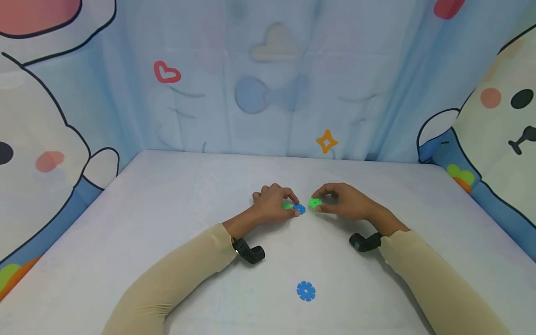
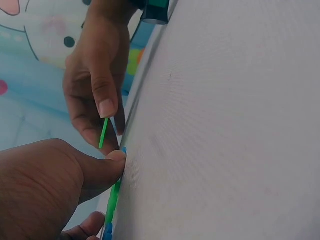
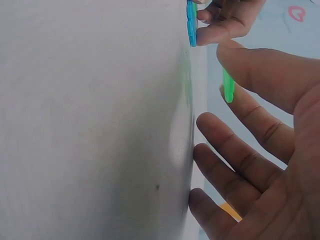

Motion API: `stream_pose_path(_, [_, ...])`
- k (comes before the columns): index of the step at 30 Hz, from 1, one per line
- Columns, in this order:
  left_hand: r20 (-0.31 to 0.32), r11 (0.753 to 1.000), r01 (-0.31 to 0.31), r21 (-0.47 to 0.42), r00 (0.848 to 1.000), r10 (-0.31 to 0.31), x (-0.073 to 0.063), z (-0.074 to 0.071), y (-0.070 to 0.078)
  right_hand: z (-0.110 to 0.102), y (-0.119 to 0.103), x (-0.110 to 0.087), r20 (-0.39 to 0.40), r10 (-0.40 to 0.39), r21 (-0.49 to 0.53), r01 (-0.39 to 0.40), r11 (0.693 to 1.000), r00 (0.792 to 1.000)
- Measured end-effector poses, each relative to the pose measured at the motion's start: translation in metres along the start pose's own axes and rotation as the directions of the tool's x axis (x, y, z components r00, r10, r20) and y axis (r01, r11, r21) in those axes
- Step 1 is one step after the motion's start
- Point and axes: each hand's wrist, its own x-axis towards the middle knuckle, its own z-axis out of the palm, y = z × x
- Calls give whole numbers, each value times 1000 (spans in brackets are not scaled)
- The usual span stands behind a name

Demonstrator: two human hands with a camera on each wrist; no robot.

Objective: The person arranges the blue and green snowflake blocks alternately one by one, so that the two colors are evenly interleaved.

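My left hand (image 1: 272, 204) pinches a blue snowflake disc (image 1: 299, 209) at the near end of a flat row on the table. A green disc (image 1: 287, 206) follows it under the fingers, and the left wrist view shows another blue piece (image 2: 108, 232) beyond that; the rest of the row is hidden by the hand. Just to the right, my right hand (image 1: 351, 201) holds a single green snowflake disc (image 1: 315, 203) between thumb and index finger. That disc stands a small gap away from the blue one. In the right wrist view the other fingers (image 3: 240, 155) are spread.
A loose blue snowflake disc (image 1: 306, 291) lies on the white table (image 1: 201, 288) towards the front. Behind the table hangs a blue printed curtain (image 1: 201, 107). Each wrist carries a black camera mount (image 1: 250, 252).
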Motion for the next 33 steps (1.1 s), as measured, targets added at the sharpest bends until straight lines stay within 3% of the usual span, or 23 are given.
stream_pose_path(7, [0, 1000, 15, -3, 1000, -15, -2, -3, -2, 6, 0, 0, 1, 7, 31, -7, 1000, 1000])
stream_pose_path(33, [-1, 998, 55, 13, 998, -55, -3, -4, 0, 15, -3, -1, -19, 7, -10, -7, 1000, 1000])
